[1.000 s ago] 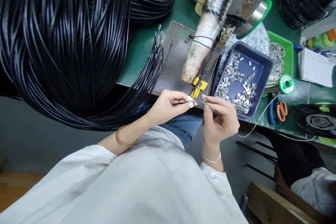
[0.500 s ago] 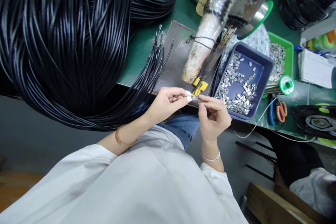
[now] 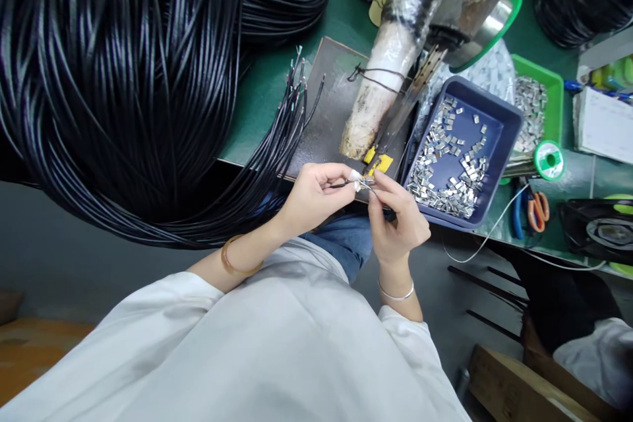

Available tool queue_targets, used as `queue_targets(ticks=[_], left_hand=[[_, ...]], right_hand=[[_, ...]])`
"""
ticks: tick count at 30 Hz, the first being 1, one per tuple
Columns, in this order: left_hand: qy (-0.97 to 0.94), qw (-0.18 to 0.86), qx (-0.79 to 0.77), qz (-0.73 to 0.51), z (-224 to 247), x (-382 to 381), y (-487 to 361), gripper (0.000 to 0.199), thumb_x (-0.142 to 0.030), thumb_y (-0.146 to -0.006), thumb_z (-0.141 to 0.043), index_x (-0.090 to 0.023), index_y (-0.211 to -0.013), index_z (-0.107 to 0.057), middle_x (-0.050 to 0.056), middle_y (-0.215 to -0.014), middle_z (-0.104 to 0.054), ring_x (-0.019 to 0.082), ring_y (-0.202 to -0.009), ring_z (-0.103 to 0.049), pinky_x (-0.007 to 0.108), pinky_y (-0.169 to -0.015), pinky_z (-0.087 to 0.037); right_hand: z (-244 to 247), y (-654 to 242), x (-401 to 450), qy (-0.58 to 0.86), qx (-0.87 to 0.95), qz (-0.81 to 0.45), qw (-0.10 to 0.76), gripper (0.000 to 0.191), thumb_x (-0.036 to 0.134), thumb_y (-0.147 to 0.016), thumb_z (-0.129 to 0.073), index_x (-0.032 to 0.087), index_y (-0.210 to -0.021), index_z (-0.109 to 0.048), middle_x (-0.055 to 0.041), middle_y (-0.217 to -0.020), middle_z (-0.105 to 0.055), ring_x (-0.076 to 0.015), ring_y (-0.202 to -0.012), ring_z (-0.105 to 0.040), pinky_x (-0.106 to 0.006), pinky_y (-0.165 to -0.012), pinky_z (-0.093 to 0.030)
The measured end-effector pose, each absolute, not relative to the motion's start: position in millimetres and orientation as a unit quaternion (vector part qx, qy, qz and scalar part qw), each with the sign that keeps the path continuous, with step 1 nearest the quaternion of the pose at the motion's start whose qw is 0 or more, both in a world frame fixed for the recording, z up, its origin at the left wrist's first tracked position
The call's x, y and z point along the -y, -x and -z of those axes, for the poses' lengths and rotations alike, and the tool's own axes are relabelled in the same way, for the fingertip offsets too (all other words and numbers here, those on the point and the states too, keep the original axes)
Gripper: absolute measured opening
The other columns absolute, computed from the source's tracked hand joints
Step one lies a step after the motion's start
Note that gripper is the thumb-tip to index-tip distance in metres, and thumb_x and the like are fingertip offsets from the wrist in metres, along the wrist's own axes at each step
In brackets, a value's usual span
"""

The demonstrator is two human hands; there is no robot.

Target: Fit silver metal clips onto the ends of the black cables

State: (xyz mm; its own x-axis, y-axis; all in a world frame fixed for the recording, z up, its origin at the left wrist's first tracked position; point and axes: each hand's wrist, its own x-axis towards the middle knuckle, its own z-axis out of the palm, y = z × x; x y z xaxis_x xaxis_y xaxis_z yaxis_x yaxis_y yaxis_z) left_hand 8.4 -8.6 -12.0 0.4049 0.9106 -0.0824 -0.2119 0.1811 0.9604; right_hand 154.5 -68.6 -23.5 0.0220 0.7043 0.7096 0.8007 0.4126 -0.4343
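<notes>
My left hand (image 3: 316,194) pinches the end of a black cable (image 3: 338,185); white coverings wrap its thumb and fingertip. Against those fingertips shows a small shiny metal piece (image 3: 366,182), too small to make out fully. My right hand (image 3: 399,217) is closed in a pinch just to the right, its fingertips meeting at this piece and a thin dark strand; what exactly they grip is unclear. Right behind the fingers lies a yellow block (image 3: 384,163) beneath a soldering-iron-like tool. To the right, a blue bin (image 3: 499,112) contains many small metal connector shells (image 3: 467,175).
Large bundles of black cable (image 3: 123,79) fill the left, with stripped ends (image 3: 297,89) over a dark board (image 3: 326,112). A plastic-wrapped tube (image 3: 380,72) slants over the board. Rightward are a green bin (image 3: 556,99), solder spool (image 3: 550,159), orange-handled pliers (image 3: 538,211) and another person's sleeve (image 3: 596,349).
My right hand has shifted slightly left, closer to the left fingertips. The black cable and metal piece between the hands show more clearly. The view has moved a little.
</notes>
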Motion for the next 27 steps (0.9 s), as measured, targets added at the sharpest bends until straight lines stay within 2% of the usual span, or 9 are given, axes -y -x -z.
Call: queue_targets(ticks=[5, 9, 12, 16, 22, 27], left_hand=[[-0.554, 0.642, -0.366, -0.384, 11, 12, -6, 0.006, -0.018, -0.076, -0.066, -0.012, -0.074, -0.068, -0.006, -0.056, -0.046, 0.004, -0.049, -0.029, 0.018, -0.045, -0.024], [-0.566, 0.638, -0.362, -0.377, 13, 12, -6, 0.010, -0.021, -0.080, -0.064, -0.013, -0.076, -0.067, -0.006, -0.056, -0.039, 0.005, -0.051, -0.028, 0.020, -0.046, -0.021], [-0.563, 0.646, -0.361, -0.369, 15, 12, -5, 0.010, -0.021, -0.079, -0.065, -0.013, -0.073, -0.064, -0.007, -0.056, -0.033, 0.005, -0.052, -0.027, 0.020, -0.047, -0.020], [-0.542, 0.676, -0.345, -0.361, 13, 11, -5, 0.011, -0.020, -0.076, -0.067, -0.014, -0.069, -0.061, -0.007, -0.055, -0.035, 0.005, -0.051, -0.027, 0.020, -0.047, -0.021], [-0.474, 0.730, -0.343, -0.352, 8, 6, 0, 0.012, -0.024, -0.074, -0.071, -0.013, -0.073, -0.070, -0.004, -0.055, -0.050, 0.005, -0.049, -0.036, 0.019, -0.046, -0.027], [-0.443, 0.747, -0.326, -0.373, 7, 2, 1, 0.007, -0.019, -0.073, -0.074, -0.013, -0.074, -0.074, -0.003, -0.058, -0.060, 0.004, -0.048, -0.041, 0.018, -0.047, -0.033]], right_hand=[[17, -156, 68, 0.549, 0.712, 0.053, 0.435, 0.022, 0.009, -0.083, -0.069, 0.024, -0.097, -0.064, -0.0006, -0.095, -0.077, -0.0132, -0.086, -0.075, -0.024, -0.077, -0.060], [12, -157, 68, 0.579, 0.671, 0.046, 0.460, 0.019, 0.008, -0.081, -0.071, 0.024, -0.089, -0.064, 0.0015, -0.085, -0.074, -0.0112, -0.075, -0.070, -0.023, -0.066, -0.057], [9, -156, 69, 0.575, 0.646, 0.081, 0.496, 0.021, 0.008, -0.079, -0.073, 0.025, -0.089, -0.065, 0.0011, -0.088, -0.075, -0.0138, -0.079, -0.071, -0.029, -0.073, -0.060], [9, -152, 71, 0.538, 0.678, 0.030, 0.499, 0.022, 0.010, -0.082, -0.071, 0.026, -0.096, -0.066, 0.0000, -0.099, -0.076, -0.0163, -0.089, -0.074, -0.033, -0.080, -0.062], [18, -154, 72, 0.555, 0.601, -0.100, 0.567, 0.011, 0.014, -0.091, -0.059, 0.022, -0.098, -0.063, -0.0034, -0.098, -0.075, -0.0174, -0.090, -0.075, -0.031, -0.069, -0.064], [21, -157, 70, 0.541, 0.631, -0.079, 0.551, 0.011, 0.012, -0.086, -0.065, 0.022, -0.091, -0.065, -0.0030, -0.097, -0.077, -0.0170, -0.089, -0.075, -0.034, -0.077, -0.063]])
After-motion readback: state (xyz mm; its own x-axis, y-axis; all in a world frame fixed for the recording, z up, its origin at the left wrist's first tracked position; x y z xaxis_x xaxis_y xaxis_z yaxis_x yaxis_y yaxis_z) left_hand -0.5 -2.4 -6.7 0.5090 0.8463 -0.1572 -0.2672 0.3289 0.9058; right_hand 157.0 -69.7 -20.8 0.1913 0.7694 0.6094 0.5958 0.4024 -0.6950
